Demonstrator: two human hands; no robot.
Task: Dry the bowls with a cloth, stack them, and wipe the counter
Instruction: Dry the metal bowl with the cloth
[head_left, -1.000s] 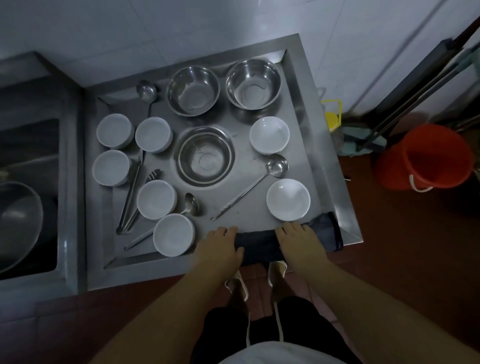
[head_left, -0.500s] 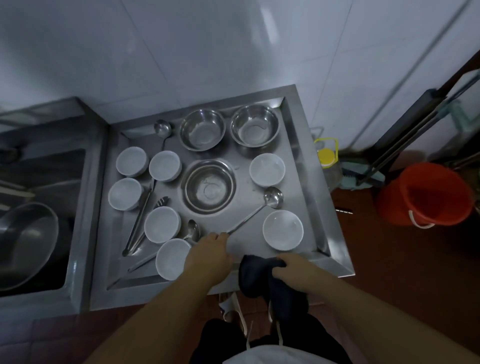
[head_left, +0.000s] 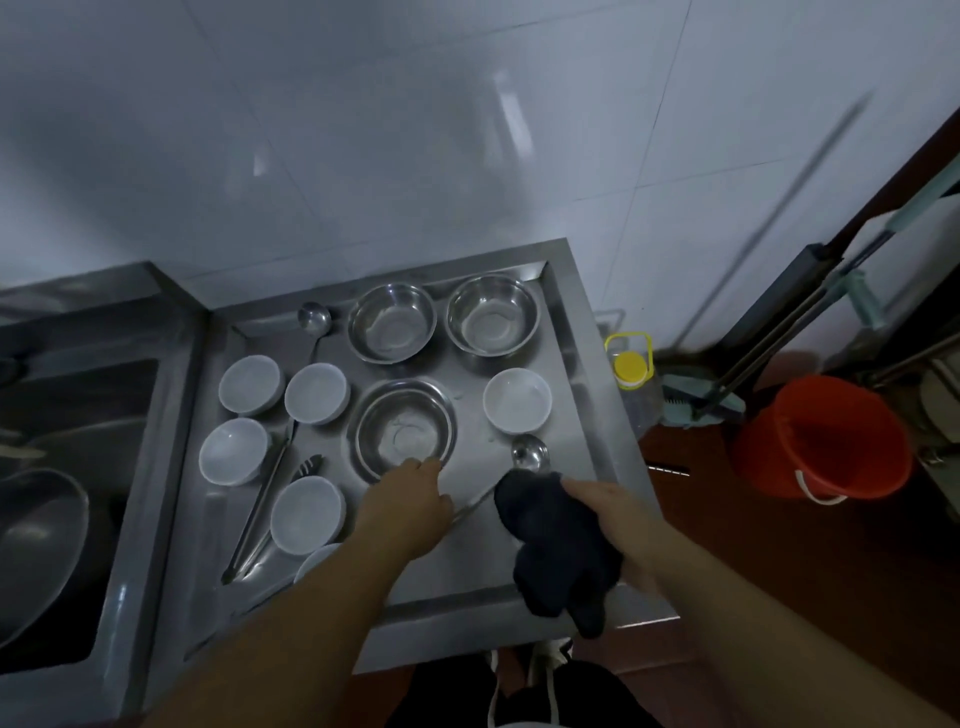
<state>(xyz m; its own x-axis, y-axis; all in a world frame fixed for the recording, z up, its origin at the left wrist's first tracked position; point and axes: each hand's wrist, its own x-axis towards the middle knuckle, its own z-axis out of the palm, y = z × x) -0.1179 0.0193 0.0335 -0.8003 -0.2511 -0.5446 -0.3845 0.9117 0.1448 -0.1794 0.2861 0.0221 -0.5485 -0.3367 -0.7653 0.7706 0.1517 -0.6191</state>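
Head view: left hand (head_left: 402, 506) fingertips on rim of steel bowl (head_left: 402, 431), fingers loosely extended; right hand (head_left: 618, 525) grips dark cloth (head_left: 558, 551); bowl looks empty.

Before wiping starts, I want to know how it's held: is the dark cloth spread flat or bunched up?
Bunched up. The dark cloth hangs in a crumpled wad from the right hand, lifted above the counter.
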